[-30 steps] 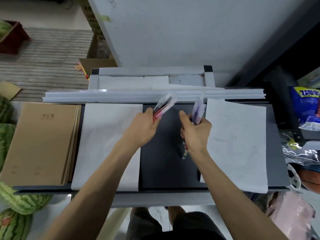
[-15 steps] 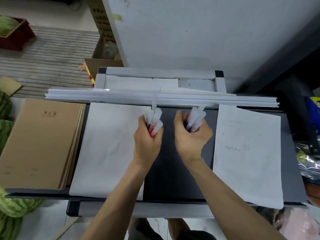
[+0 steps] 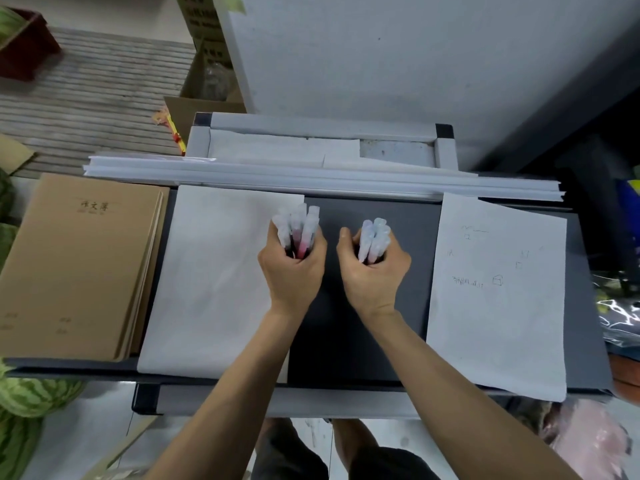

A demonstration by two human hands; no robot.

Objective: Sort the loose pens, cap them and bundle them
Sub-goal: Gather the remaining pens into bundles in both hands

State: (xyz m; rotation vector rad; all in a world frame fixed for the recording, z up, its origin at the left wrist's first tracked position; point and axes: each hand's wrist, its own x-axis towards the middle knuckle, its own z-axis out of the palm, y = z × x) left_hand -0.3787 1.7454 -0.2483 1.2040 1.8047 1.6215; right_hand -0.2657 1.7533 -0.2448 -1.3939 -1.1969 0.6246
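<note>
The left hand [image 3: 292, 271] and the right hand [image 3: 372, 275] are side by side but apart, over the middle of the table [image 3: 349, 341], each closed as a fist around its own bunch. The left hand grips the reddish pens [image 3: 299, 230], which stand nearly upright; their clear capped ends come out above the fingers, and some red and dark colour shows inside them. The right hand grips the pale pens [image 3: 374, 237] in the same way, with its thumb lifted a little on the inner side, and their clear ends look slightly blue. How many pens are in each bunch, I cannot tell.

The dark grey table carries everything else. A pile of brown notebooks [image 3: 72, 265] lies at its left end. Just beside this pile lies a blank white sheet [image 3: 214, 278], and the left hand is over its right edge. A written sheet [image 3: 495, 299] with small pencil marks lies to the right, near the right hand. Along the far edge lies a long white stack [image 3: 311, 174] of strips. Below the left end, on the floor, there is a watermelon [image 3: 34, 396].
</note>
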